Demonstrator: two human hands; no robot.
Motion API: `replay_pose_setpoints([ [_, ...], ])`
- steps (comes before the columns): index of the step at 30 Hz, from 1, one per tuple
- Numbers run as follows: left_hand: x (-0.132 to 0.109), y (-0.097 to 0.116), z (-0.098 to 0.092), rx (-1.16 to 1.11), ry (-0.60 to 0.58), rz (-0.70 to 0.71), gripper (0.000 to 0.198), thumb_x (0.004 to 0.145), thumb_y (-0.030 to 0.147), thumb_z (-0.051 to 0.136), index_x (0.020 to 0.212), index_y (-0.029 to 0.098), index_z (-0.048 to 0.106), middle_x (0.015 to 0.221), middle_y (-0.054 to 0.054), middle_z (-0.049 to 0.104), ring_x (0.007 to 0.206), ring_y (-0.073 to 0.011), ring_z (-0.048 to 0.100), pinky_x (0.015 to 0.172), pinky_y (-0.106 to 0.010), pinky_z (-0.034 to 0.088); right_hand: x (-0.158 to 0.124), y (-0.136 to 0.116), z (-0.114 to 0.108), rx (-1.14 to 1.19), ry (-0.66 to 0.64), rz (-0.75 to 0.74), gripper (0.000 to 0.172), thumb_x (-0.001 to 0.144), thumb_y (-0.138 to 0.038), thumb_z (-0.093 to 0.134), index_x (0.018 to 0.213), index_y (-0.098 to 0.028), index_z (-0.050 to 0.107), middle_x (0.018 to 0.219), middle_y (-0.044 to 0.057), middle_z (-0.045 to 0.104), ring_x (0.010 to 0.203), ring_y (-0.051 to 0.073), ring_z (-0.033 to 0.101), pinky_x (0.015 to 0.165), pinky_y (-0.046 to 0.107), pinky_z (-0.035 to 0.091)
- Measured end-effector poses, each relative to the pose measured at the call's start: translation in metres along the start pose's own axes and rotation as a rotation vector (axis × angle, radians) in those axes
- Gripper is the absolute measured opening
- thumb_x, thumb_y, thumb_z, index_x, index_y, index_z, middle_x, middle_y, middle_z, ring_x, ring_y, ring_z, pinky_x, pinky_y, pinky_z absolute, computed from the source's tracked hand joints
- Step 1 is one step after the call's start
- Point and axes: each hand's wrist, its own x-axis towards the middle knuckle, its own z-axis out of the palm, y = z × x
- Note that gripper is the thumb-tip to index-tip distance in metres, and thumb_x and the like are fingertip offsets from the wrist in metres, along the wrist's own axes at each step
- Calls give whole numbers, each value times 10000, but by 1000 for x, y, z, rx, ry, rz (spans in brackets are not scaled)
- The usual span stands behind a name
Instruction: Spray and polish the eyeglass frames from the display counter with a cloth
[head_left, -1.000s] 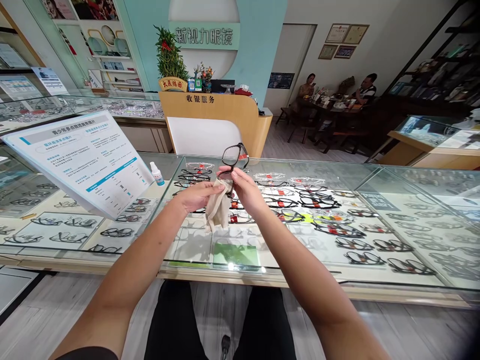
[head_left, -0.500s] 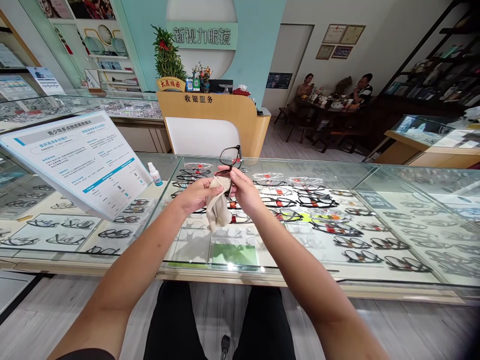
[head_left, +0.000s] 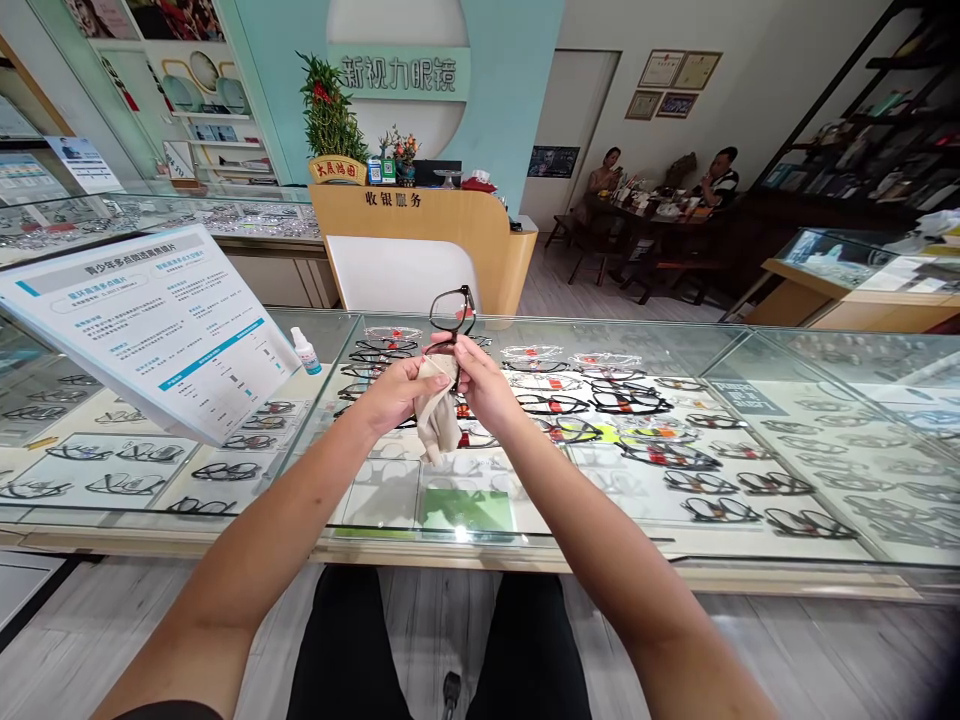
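Observation:
A pair of dark-framed eyeglasses [head_left: 454, 328] is held up on edge above the glass counter, one lens on top. My right hand [head_left: 484, 382] is closed on the frame near its middle, from the right side. My left hand [head_left: 394, 392] pinches a beige cleaning cloth [head_left: 439, 412] around the lower part of the glasses; the cloth's loose end hangs down. That lower lens is mostly hidden by cloth and fingers.
Under the glass of the display counter [head_left: 465, 505] lie rows of eyeglasses. To the left stand a small white spray bottle [head_left: 306, 352] and a large printed sign [head_left: 157, 325]. Beyond is a wooden cashier desk [head_left: 420, 215]; two people sit at a far table [head_left: 652, 208].
The glasses have shifted slightly left and tilted a little in my hands. Both hands keep their hold, and the view has shifted slightly.

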Motion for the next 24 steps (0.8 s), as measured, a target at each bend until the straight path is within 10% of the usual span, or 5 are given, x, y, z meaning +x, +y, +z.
replay_pose_setpoints([
  [24, -1, 2, 18, -54, 133, 98, 579, 531, 492, 1122, 778, 147, 728, 695, -12, 740, 582, -113, 627, 581, -239, 499, 1, 1, 5, -57, -30, -52, 563, 876, -771, 790, 1151, -279, 809, 1157, 42, 773, 706, 142, 402, 664, 309, 431],
])
